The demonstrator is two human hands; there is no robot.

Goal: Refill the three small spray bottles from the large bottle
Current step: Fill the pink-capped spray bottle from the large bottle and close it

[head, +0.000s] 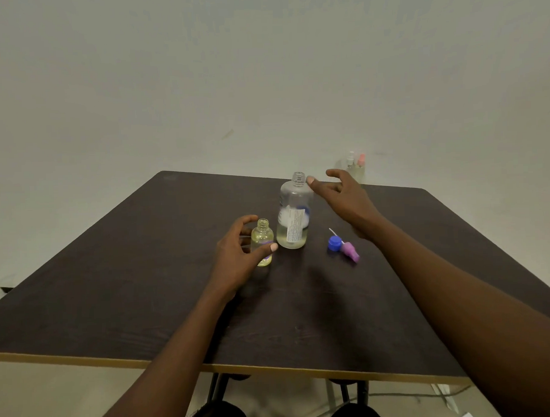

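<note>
Head: left hand point(235, 262) grips small bottle point(262, 235); right hand point(345, 199) hovers, fingers spread, empty.

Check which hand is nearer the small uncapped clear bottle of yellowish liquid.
Left. The left hand curves round the small clear bottle, thumb in front; contact unclear. The right hand is farther back, open beside the neck of the large clear bottle.

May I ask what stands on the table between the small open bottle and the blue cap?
The large bottle stands there, upright and uncapped, as the head view shows.
</note>
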